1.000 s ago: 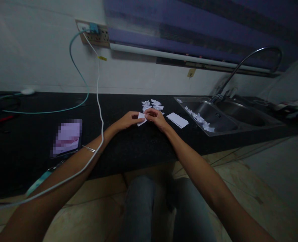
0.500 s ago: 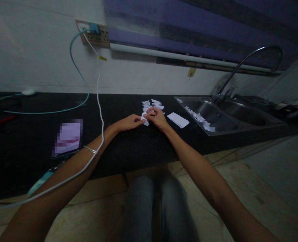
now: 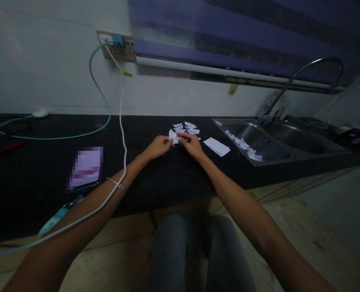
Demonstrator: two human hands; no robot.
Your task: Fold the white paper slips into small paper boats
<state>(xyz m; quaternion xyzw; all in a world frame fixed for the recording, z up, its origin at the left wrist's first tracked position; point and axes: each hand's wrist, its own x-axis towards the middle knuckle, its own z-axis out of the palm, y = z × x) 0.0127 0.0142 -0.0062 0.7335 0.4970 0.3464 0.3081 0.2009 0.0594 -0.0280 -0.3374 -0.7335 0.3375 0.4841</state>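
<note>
A small folded piece of white paper (image 3: pixel 173 136) is pinched between both hands, just above the dark countertop (image 3: pixel 168 182). My left hand (image 3: pixel 159 147) grips its left side between thumb and fingers. My right hand (image 3: pixel 191 145) holds the right side, fingertips closed on it. Right behind the hands lie several folded white paper pieces (image 3: pixel 192 129) in a cluster. A stack of flat white paper slips (image 3: pixel 217 146) rests to the right of my right hand.
More folded papers (image 3: pixel 243 145) line the near-left rim of the steel sink (image 3: pixel 257 163), under a curved faucet (image 3: pixel 301 69). A phone (image 3: pixel 85 168) with a blurred screen lies at left. A white cable (image 3: pixel 121 121) crosses over my left forearm. A teal cable (image 3: pixel 99 87) hangs from the wall socket.
The folded paper has been turned and lifted, so a pointed top now shows. My right hand has shifted off its front, and my left fingers are curled more. The view has shifted slightly.
</note>
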